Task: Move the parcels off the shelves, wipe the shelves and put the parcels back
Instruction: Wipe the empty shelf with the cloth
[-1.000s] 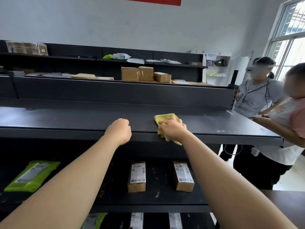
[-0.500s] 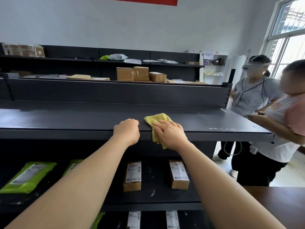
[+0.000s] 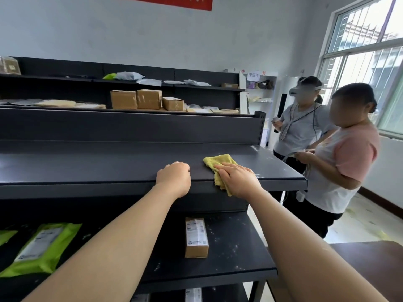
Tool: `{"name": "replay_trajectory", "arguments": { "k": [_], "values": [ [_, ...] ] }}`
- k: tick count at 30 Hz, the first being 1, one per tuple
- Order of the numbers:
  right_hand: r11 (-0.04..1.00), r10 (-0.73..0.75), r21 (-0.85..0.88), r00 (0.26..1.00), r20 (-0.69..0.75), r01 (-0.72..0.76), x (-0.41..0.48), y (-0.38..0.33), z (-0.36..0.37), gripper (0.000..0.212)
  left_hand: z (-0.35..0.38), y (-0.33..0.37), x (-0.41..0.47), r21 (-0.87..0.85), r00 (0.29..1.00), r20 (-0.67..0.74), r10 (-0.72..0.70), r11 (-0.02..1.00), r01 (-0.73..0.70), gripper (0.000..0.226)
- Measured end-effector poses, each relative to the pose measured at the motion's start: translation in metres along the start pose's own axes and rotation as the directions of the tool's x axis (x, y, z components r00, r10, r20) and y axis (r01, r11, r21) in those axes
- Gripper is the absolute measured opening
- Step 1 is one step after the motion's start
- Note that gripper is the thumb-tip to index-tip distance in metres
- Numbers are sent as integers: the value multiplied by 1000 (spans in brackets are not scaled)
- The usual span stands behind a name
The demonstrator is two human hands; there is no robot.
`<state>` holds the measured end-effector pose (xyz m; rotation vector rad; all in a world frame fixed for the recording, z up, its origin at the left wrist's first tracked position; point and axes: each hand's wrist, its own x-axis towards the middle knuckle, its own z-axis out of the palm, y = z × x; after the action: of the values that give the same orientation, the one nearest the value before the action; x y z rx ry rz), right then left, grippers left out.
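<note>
Dark grey shelving fills the view. On its top shelf (image 3: 87, 166) the yellow cloth (image 3: 218, 160) lies near the front edge, toward the right end, with one corner hanging over the lip. My right hand (image 3: 237, 178) lies flat on the cloth, fingers straight and close together, pressing it onto the shelf. My left hand (image 3: 174, 179) rests on the same front edge at nine o'clock from the right one, near it but not touching, fingers curled into a fist with nothing in them.

On the lower shelf (image 3: 239, 247), at six o'clock from the cloth, a brown parcel (image 3: 196, 237) with a white label lies flat. A green parcel (image 3: 43, 247) lies at eight o'clock, well apart from the brown one.

At twelve o'clock the far shelving holds three cardboard boxes (image 3: 135, 99) side by side, with grey bags on the level above. At three o'clock two people (image 3: 344, 160) stand just past the shelf's end, near a window (image 3: 366, 51).
</note>
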<state>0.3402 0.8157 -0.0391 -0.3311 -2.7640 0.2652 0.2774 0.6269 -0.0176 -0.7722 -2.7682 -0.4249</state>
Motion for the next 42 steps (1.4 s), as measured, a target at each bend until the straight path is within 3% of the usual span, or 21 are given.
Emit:
{"name": "replay_trajectory", "arguments": {
  "k": [12,19,34,38,42],
  "values": [
    [995,88,-65,988,131,-80,11,120,-40,45,28,70,22,18,991,-52,-121,992,122,32],
    [984,150,-127,969,196,-126,30,143,-47,46,27,73,30,14,986,-50,-160,987,161,30],
    [971,-220,166,910,350,171,85,50,-15,44,24,57,66,92,971,101,-218,974,209,35],
    [986,-158,106,916,370,127,117,53,-5,46,23,49,82,116,968,127,-217,972,203,41],
    [999,37,2,928,371,-40,146,80,-1,51,26,38,96,95,973,131,-192,979,180,41]
  ]
}}
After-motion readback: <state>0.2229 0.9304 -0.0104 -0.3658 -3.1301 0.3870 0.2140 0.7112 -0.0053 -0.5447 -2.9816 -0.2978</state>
